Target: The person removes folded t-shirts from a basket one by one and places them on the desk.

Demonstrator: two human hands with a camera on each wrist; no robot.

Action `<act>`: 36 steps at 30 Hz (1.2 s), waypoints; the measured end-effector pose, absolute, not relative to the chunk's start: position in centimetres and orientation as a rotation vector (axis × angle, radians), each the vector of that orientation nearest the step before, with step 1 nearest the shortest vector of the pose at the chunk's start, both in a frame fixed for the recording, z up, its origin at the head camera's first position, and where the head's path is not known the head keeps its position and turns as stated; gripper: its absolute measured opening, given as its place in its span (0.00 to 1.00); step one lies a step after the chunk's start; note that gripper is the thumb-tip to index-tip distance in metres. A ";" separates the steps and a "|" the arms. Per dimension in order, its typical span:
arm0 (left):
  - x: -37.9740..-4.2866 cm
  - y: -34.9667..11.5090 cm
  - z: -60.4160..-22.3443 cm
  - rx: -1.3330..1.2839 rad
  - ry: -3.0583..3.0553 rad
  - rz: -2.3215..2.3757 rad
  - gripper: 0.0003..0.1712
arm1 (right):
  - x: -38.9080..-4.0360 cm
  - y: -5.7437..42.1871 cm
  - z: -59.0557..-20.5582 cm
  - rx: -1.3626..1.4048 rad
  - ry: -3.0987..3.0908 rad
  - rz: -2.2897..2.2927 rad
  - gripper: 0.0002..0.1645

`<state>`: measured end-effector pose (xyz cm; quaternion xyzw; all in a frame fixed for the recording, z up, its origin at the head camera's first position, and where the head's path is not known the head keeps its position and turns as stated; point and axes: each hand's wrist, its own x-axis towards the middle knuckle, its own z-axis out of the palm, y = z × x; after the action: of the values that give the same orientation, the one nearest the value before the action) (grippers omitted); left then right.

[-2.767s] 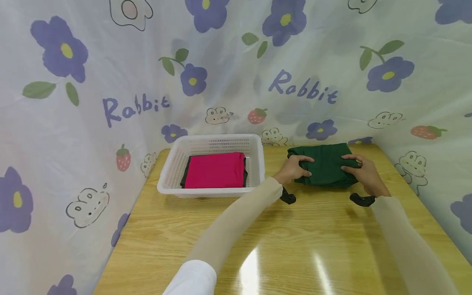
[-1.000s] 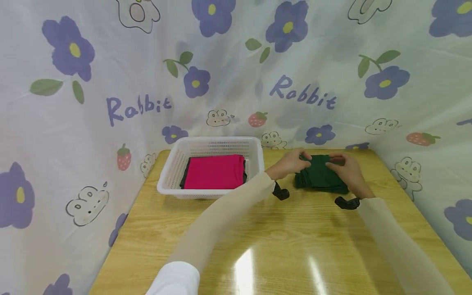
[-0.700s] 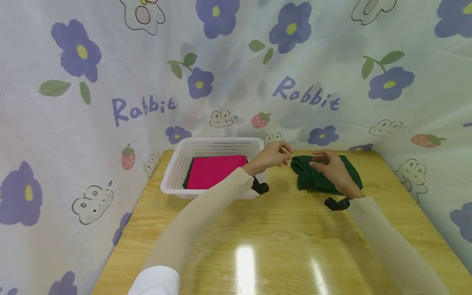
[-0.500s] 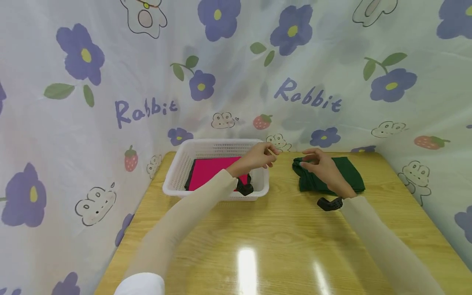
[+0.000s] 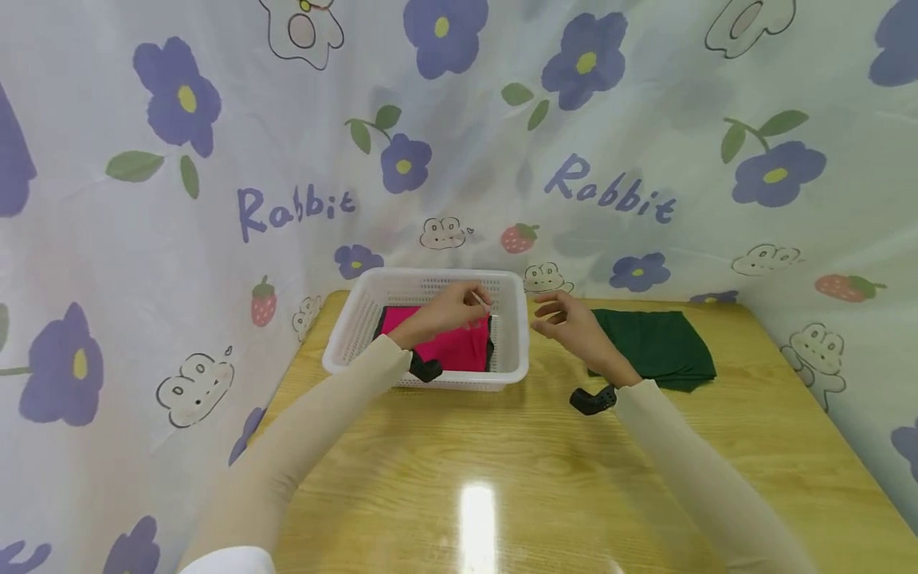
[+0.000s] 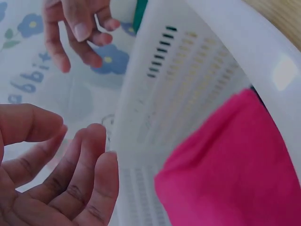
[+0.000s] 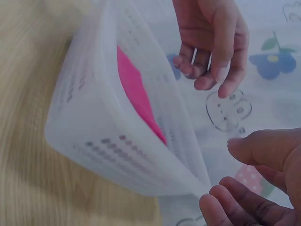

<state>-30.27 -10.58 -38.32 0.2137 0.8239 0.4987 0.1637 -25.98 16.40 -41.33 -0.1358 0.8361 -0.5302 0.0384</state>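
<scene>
In the head view my left hand [image 5: 443, 311] hovers over the white plastic basket [image 5: 523, 335], fingers loosely bent with nothing between them. Below it a folded pink cloth [image 5: 459, 355] lies in the basket, on top of a dark one [image 5: 491, 351] whose edge peeks out. My right hand [image 5: 574, 328] is just right of the basket's rim, thumb and fingers apart and bare. The left wrist view shows the pink cloth [image 6: 235, 165] beside the left hand's fingers. A dark green folded cloth [image 5: 663, 347] lies flat on the table, right of my right hand, its left end partly hidden.
The basket stands at the back left of the wooden table [image 5: 545, 470]. Behind and at both sides hangs a white curtain [image 5: 488, 199] with purple flowers and rabbits. Each wrist wears a black camera mount, one being the right mount [image 5: 592, 400].
Both hands have left the green cloth, which now lies more compactly folded on the table. They have moved left, the left hand over the basket and the right hand close to its rim.
</scene>
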 end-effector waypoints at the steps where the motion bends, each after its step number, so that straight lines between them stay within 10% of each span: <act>1: -30.2 -11.2 -38.4 0.603 2.357 1.414 0.11 | -25.9 15.9 -41.5 -0.430 2.559 -1.633 0.29; 36: -31.2 -24.0 -40.6 0.101 2.372 1.049 0.27 | -26.8 5.1 -43.1 -0.309 2.436 -1.367 0.39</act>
<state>-31.24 -24.05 -40.61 0.0375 0.8801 0.3892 0.2695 -26.82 5.06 -43.12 -0.1086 0.8549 -0.4796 0.1651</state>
